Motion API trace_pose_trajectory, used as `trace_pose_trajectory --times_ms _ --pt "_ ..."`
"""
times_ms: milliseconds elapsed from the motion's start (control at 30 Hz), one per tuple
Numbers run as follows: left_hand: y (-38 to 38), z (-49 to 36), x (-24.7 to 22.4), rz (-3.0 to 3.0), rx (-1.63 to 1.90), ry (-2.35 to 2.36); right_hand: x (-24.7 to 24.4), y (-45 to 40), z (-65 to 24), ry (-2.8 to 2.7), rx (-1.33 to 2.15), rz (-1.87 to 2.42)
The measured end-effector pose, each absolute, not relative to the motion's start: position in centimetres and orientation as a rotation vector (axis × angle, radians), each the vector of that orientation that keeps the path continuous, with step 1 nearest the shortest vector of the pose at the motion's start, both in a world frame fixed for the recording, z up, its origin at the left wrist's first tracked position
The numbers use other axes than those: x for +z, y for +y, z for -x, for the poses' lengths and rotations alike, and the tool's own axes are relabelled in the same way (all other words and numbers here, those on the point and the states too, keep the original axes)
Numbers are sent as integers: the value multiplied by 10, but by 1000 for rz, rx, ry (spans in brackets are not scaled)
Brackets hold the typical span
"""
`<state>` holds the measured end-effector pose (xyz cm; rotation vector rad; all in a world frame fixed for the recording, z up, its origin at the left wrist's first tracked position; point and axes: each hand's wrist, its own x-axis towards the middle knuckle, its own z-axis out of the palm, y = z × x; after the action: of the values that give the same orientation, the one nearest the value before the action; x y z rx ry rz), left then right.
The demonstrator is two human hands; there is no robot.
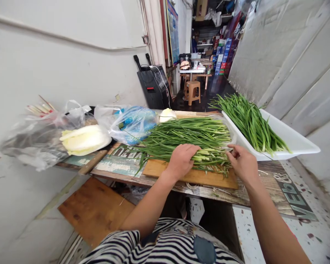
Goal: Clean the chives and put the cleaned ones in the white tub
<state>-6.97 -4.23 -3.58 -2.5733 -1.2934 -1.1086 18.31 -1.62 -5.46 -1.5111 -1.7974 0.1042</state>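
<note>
A broad pile of long green stalks [187, 134] lies across a wooden board [209, 179], its pale root ends toward the right. My left hand [183, 159] rests over the near stalks with its fingers curled round some of them. At the root ends is my right hand [241, 161], its thumb and forefinger pinched together; what is between them is too small to name. More green stalks [253, 121] lie in a white tray [297, 141] beyond my right hand.
Left of the pile sit a blue item in a clear plastic bag [134, 123], a halved cabbage [85, 139] and a knife handle [93, 162] at the table's edge. A white round vegetable [167, 115] is behind the pile. Walls flank both sides; a stool [193, 91] stands farther back.
</note>
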Motion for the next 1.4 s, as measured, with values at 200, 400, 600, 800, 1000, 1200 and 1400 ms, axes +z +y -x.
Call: trace_pose_trajectory --times_ms 200,400,600,800,1000,1200,1400 --pt "-41 74 -32 2464 -1262 -1344 -66 1 -182 -2138 -266 1423" --pt "-42 73 -27 2485 -1212 -1417 -49 1 -182 -2227 -295 1299" --pt "-39 63 -30 2668 -1150 -1284 -26 -30 -163 -2148 -5 1049" --pt "-41 58 -29 2735 -949 -1357 -28 -41 -149 -2056 66 994" --pt "-46 56 -26 2773 -872 -1375 -27 -42 -145 -2074 220 926" --pt "-47 54 -23 2806 -773 -1399 -33 -46 -130 -1885 436 944" --pt "-47 56 -27 2812 -832 -1458 -46 -38 -127 -1358 672 1058"
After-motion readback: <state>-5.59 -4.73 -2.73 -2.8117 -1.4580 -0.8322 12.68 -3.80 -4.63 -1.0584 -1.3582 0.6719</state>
